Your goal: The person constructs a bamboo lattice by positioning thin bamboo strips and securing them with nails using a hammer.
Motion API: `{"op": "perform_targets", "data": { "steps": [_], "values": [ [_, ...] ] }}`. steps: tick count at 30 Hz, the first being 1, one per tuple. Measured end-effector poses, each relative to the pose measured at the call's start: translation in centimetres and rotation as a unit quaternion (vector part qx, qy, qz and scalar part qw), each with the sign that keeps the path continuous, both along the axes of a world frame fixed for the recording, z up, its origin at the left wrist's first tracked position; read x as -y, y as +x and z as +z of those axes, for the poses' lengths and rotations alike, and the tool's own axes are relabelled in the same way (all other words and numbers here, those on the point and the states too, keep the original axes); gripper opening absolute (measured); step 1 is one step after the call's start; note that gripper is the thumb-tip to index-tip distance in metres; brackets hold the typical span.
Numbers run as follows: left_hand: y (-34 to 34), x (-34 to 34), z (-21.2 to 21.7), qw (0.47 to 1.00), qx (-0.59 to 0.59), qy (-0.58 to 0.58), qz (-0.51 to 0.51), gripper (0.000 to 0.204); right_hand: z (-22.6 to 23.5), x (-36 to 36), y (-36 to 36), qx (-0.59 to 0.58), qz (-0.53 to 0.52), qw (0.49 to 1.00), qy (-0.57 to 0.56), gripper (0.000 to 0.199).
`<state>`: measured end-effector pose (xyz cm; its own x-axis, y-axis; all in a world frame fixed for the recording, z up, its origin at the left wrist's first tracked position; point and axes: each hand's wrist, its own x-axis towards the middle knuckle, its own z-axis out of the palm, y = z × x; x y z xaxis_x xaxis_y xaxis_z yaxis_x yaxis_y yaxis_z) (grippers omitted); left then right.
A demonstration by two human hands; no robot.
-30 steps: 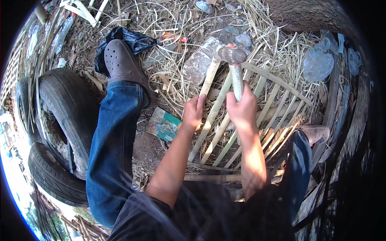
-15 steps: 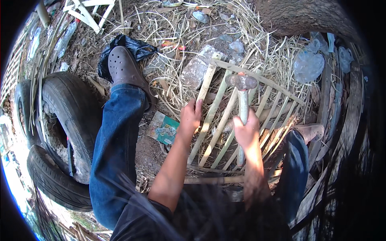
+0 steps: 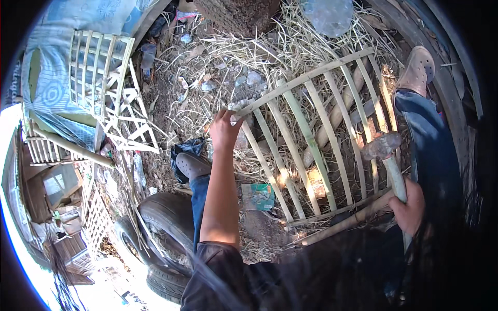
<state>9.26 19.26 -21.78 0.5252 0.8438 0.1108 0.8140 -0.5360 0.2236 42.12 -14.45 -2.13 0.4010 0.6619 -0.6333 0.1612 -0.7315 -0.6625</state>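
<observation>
A lattice of pale bamboo slats (image 3: 282, 91) lies slanted across the ground in front of me. My left hand (image 3: 223, 129) pinches its far left corner, where the long top rail meets the end slat. In my right hand (image 3: 409, 206) is a hammer (image 3: 381, 145), its fingers wrapped round the pale handle. The hammer's blunt, rusty head points away from me, over the lattice's near right end. A round pole (image 3: 337, 224) runs along the lattice's near edge, and a thick stick passes beneath the slats.
Old tyres (image 3: 168, 217) are stacked at my lower left. Farther left, another bamboo lattice (image 3: 98, 72) leans on blue patterned cloth (image 3: 52, 88). A tree trunk (image 3: 236, 15) stands at the far side, near a clear plastic bag (image 3: 328, 15). Straw-like bamboo shavings litter the ground.
The view has swung round. My left hand has gone from an end slat's middle to the lattice's far left corner. The hammer has moved from over the middle slats to the right end.
</observation>
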Motion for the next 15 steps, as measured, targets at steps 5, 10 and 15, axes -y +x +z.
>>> {"op": "perform_targets", "data": {
  "steps": [5,10,15],
  "values": [
    [0.2,-0.5,-0.5,0.989,-0.058,0.091,-0.101,0.024,-1.7,1.8,1.9,-0.103,-0.074,0.989,-0.08,0.024],
    [0.1,-1.6,-0.2,0.962,-0.152,0.119,-0.195,0.02,-2.3,2.3,1.7,-0.128,-0.039,0.988,-0.076,0.032],
    [1.9,-3.6,1.4,0.888,-0.322,0.065,-0.322,0.012,-2.0,2.7,1.9,-0.123,-0.006,0.992,-0.011,0.031]
  ]
}}
